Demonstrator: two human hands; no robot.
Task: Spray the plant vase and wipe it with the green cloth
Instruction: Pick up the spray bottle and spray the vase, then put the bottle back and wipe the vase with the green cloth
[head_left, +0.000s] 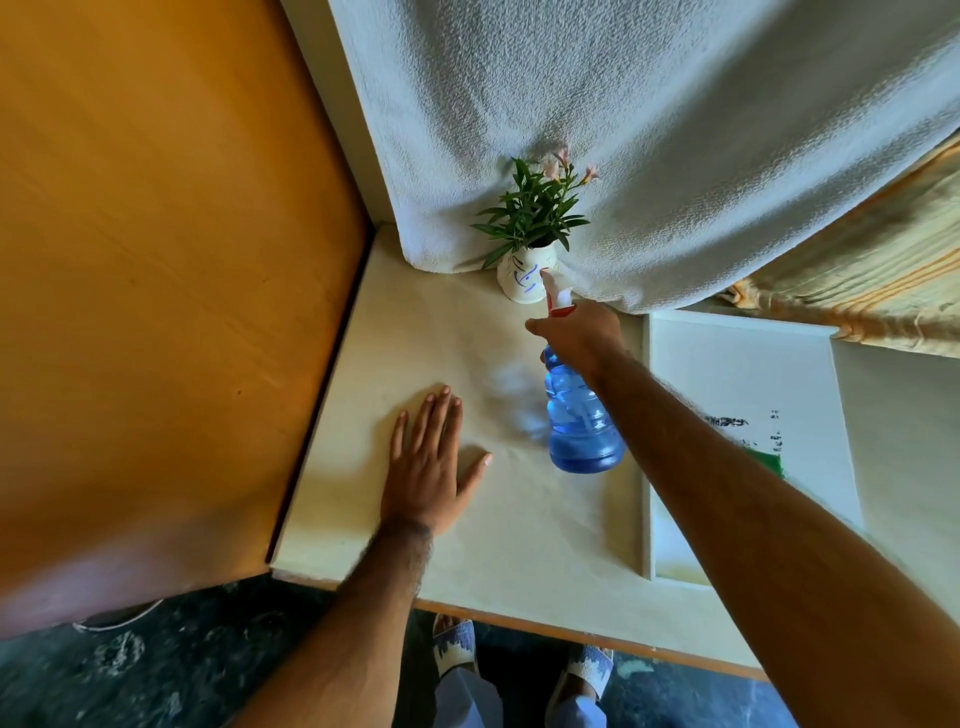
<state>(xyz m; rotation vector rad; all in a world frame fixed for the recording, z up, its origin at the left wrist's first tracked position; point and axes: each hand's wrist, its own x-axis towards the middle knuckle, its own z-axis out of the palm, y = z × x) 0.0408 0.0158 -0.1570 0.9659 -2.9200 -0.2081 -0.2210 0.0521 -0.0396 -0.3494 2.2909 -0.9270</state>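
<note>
My right hand (576, 332) grips the blue spray bottle (582, 421), nozzle right at the vase (524, 278) near the table's (519, 519) back edge. Left hand (431, 467) rests flat, fingers spread, beside it.

A pale cream table (467, 519) runs from the lower middle of the frame up to the centre, with an orange-brown wooden panel (156, 260) along its left edge and a white textured cloth (623, 130) hanging down to its far end. Directly on it stand a white vase (522, 280) with blue markings (holding a green leafy plant) at the far end and, lower left of centre, the left hand (428, 467) lying flat, palm down, fingers spread. Along its right side lies a white tray (753, 374) with a strip of green cloth (766, 460) showing at the arm's edge.
</note>
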